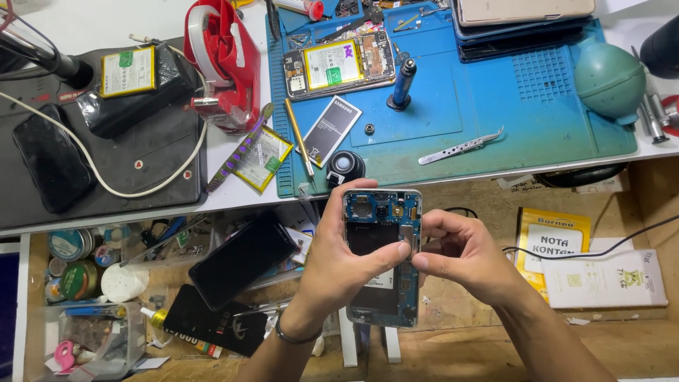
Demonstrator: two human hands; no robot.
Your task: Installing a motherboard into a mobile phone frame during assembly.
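Blue circuit boards and bare metal show inside an opened phone (382, 255), its back cover off, held upright in the air below the front edge of the white surface (233, 189). The left hand (339, 265), a dark band at its wrist, wraps around the phone's left side with the thumb pressed across its middle; the right hand (463, 258) closes on the right edge, thumb and forefinger pinched at a small silvery part near the frame. Just above the hands, on a blue work mat (495, 106), lie a loose grey battery (332, 129), a round black loupe (345, 168), steel tweezers (460, 147) and a blue-handled screwdriver (403, 83) standing on end. A second opened phone with a yellow battery (339, 65) rests further back, beside a red tape dispenser (223, 64). Below left, a dark phone (242, 260) lies tilted over a cluttered shelf.
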